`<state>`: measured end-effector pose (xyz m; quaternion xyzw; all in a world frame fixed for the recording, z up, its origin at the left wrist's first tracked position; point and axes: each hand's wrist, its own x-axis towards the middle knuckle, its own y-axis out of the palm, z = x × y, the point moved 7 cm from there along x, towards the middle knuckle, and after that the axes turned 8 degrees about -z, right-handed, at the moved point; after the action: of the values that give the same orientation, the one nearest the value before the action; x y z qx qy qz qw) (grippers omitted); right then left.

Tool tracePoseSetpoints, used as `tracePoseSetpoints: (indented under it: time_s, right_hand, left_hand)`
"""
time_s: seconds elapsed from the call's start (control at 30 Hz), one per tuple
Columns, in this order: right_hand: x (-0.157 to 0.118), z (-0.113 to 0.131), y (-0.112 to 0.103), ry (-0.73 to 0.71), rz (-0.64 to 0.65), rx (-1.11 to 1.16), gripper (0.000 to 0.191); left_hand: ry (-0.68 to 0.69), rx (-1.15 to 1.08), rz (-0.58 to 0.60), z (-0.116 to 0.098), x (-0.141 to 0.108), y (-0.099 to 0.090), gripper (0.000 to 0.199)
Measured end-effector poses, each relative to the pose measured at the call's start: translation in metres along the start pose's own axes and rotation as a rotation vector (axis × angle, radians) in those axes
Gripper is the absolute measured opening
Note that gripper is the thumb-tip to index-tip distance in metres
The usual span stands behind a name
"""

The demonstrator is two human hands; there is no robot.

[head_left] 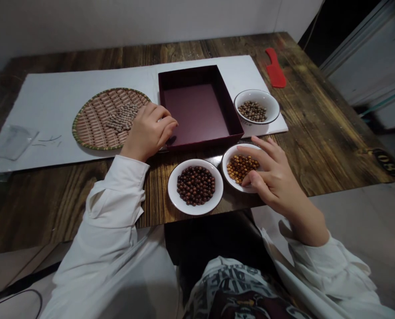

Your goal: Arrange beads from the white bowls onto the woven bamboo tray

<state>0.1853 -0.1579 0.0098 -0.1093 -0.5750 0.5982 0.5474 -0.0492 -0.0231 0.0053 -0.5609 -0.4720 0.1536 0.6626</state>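
Note:
My left hand (150, 130) is over the left wall of a dark red box (197, 106), its fingers curled together; what they hold, if anything, is hidden. Fingers apart, my right hand (272, 175) reaches over a white bowl (226, 166) of yellow-brown beads (240, 168), the thumb close to the beads. Just left of that bowl, dark brown beads (196, 185) fill the middle of another white bowl (173, 195). A third bowl (273, 106) with grey-brown beads (253, 110) stands right of the box. Left of my left hand, a round woven tray (92, 117) bears small pale beads (122, 117).
A red comb (275, 71) lies at the back right of the wooden table (317, 133). White sheeting (51, 97) lies under the tray and box. A clear plastic bag (14, 141) and thin dark strands (47, 141) are at the left.

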Motion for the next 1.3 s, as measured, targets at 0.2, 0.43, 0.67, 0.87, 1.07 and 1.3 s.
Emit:
tracePoseSetpoints:
  time_s: [0.2,0.43,0.67,0.87,1.07,1.3]
  right_hand:
    - [0.001,0.002,0.001,0.012,0.014,0.011,0.043]
    - [0.005,-0.005,-0.006,0.035,-0.069,-0.038,0.040]
    - [0.004,-0.026,-0.009,0.095,-0.140,-0.124,0.034]
    - [0.003,-0.033,-0.005,0.118,-0.145,-0.136,0.032]
    - [0.002,-0.034,-0.005,0.126,-0.119,-0.123,0.034]
    - [-0.007,-0.028,-0.020,0.127,-0.134,-0.031,0.041]
  left_hand:
    - [0.004,-0.035,-0.004,-0.001,0.000,-0.002,0.054]
    - [-0.002,-0.034,0.015,-0.001,0.000,-0.002,0.048]
    - [-0.004,-0.020,0.009,-0.001,0.001,-0.002,0.055]
    - [0.024,-0.012,-0.023,-0.001,0.000,-0.003,0.051]
    - [0.028,-0.044,-0.040,-0.001,0.000,-0.005,0.046]
    - [0.069,-0.012,-0.082,-0.002,-0.002,-0.006,0.042]
